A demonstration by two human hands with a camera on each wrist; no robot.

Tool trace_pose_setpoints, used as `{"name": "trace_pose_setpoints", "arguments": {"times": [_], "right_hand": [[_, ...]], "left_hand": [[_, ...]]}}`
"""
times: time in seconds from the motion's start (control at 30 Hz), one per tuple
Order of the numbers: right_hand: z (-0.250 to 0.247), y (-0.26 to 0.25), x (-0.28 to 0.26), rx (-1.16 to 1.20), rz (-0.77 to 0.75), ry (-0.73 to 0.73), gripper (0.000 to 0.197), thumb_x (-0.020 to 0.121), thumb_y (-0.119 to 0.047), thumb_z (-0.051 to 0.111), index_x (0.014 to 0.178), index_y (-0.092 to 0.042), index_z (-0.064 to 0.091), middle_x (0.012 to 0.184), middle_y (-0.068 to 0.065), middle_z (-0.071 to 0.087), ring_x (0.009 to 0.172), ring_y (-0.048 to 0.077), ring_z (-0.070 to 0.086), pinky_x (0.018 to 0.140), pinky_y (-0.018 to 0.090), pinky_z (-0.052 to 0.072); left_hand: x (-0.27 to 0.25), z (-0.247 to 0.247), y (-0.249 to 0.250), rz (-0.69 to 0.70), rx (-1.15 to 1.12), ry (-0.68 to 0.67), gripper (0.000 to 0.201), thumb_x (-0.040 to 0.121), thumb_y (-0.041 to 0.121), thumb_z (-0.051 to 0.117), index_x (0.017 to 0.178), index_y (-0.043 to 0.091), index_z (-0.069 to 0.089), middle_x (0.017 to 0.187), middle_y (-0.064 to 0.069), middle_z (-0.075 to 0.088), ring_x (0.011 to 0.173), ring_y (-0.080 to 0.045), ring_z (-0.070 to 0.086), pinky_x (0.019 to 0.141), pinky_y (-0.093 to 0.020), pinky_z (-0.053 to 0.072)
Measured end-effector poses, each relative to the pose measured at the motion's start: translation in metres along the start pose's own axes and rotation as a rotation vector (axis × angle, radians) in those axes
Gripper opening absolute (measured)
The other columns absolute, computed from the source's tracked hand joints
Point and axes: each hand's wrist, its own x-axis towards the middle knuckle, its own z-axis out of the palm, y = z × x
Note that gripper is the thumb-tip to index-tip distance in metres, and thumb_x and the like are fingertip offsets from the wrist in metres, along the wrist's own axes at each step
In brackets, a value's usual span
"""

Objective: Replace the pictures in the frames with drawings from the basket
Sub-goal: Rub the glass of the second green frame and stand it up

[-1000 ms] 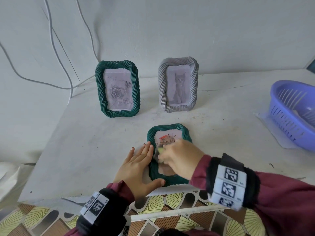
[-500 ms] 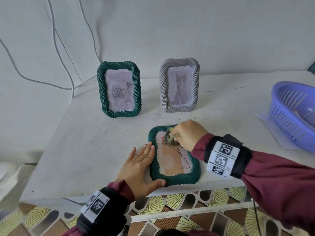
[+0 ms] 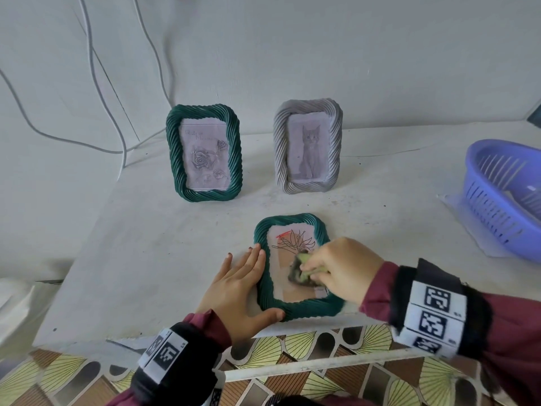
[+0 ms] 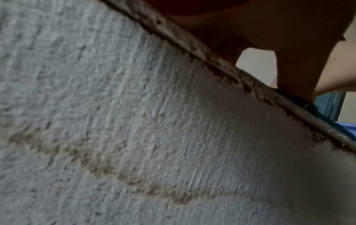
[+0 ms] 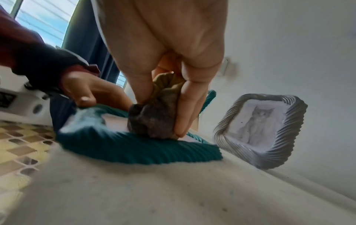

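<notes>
Green frame (image 3: pixel 292 306), flat on the table (image 3: pixel 146 259), likely rigid with a breakable pane: left hand (image 3: pixel 237 291) braces its edge open-fingered while right hand (image 3: pixel 342 268) pinches a cloth (image 3: pixel 301 273).

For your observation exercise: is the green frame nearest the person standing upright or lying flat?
Lying flat. The near green frame lies face up on the table, with a cloth on its glass; the two behind stand upright.
</notes>
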Motion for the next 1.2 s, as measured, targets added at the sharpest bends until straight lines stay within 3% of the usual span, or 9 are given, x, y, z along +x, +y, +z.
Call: {"name": "trace_pose_setpoints", "arguments": {"times": [0.3, 0.4, 0.57, 0.7, 0.83, 1.0, 1.1, 1.2], "right_hand": [[-0.018, 0.0, 0.061, -0.058, 0.021, 0.168, 0.027, 0.089, -0.017, 0.057, 0.115, -0.013, 0.064, 0.118, 0.008, 0.065, 0.104, 0.022, 0.061, 0.098, 0.032, 0.043], [-0.013, -0.006, 0.063, -0.057, -0.044, 0.146, 0.026, 0.088, -0.019, 0.059, 0.112, -0.016, 0.066, 0.117, 0.007, 0.065, 0.107, 0.023, 0.06, 0.097, 0.031, 0.042], [-0.006, -0.008, 0.048, -0.04, -0.164, 0.064, 0.023, 0.084, -0.024, 0.064, 0.106, -0.022, 0.07, 0.113, 0.004, 0.068, 0.107, 0.021, 0.058, 0.098, 0.029, 0.041], [-0.009, -0.005, 0.028, 0.005, -0.217, -0.042, 0.021, 0.082, -0.018, 0.067, 0.103, -0.019, 0.071, 0.112, 0.0, 0.068, 0.107, 0.014, 0.059, 0.099, 0.026, 0.04], [-0.023, 0.013, 0.03, -0.03, -0.148, -0.007, 0.024, 0.084, -0.017, 0.065, 0.107, -0.019, 0.069, 0.116, 0.001, 0.066, 0.106, 0.015, 0.06, 0.098, 0.021, 0.038], [-0.027, 0.019, 0.057, -0.056, -0.111, 0.109, 0.025, 0.084, -0.017, 0.064, 0.108, -0.018, 0.069, 0.115, 0.005, 0.067, 0.108, 0.02, 0.06, 0.097, 0.028, 0.041], [-0.022, 0.006, 0.067, -0.034, -0.119, 0.15, 0.024, 0.083, -0.018, 0.065, 0.107, -0.017, 0.069, 0.113, 0.006, 0.068, 0.105, 0.021, 0.061, 0.096, 0.027, 0.043], [-0.013, -0.004, 0.061, 0.002, -0.15, 0.122, 0.023, 0.082, -0.019, 0.067, 0.104, -0.019, 0.07, 0.115, 0.004, 0.067, 0.108, 0.02, 0.06, 0.099, 0.03, 0.042]], "left_hand": [[0.001, 0.001, -0.001, 0.01, -0.013, 0.004, 0.108, 0.055, 0.091, 0.015, 0.138, 0.028, -0.015, 0.152, 0.01, -0.01, 0.131, 0.007, -0.022, 0.107, -0.017, -0.025], [0.001, 0.0, 0.001, 0.004, -0.004, 0.006, 0.11, 0.056, 0.089, 0.026, 0.138, 0.027, -0.016, 0.151, 0.01, -0.012, 0.13, 0.007, -0.023, 0.106, -0.017, -0.024], [0.0, -0.001, 0.003, -0.014, -0.015, 0.01, 0.103, 0.059, 0.082, 0.026, 0.136, 0.028, -0.016, 0.151, 0.011, -0.013, 0.131, 0.006, -0.021, 0.107, -0.017, -0.022], [0.0, 0.0, 0.001, -0.008, -0.034, 0.015, 0.112, 0.053, 0.093, 0.023, 0.137, 0.029, -0.015, 0.15, 0.012, -0.01, 0.132, 0.007, -0.019, 0.108, -0.016, -0.022], [0.001, 0.002, -0.001, 0.01, -0.052, 0.023, 0.108, 0.055, 0.091, 0.017, 0.138, 0.029, -0.012, 0.15, 0.012, -0.009, 0.132, 0.009, -0.018, 0.108, -0.015, -0.022], [0.001, -0.001, 0.001, 0.023, -0.046, 0.014, 0.107, 0.059, 0.087, 0.033, 0.138, 0.031, -0.012, 0.15, 0.012, -0.01, 0.132, 0.009, -0.018, 0.107, -0.014, -0.023], [0.001, -0.002, 0.001, 0.017, -0.028, 0.008, 0.1, 0.061, 0.081, 0.03, 0.136, 0.032, -0.014, 0.15, 0.012, -0.012, 0.13, 0.01, -0.021, 0.105, -0.013, -0.025], [0.001, -0.001, 0.001, 0.006, -0.012, 0.001, 0.106, 0.057, 0.088, 0.027, 0.137, 0.031, -0.015, 0.15, 0.013, -0.013, 0.13, 0.011, -0.022, 0.104, -0.013, -0.025]]}}
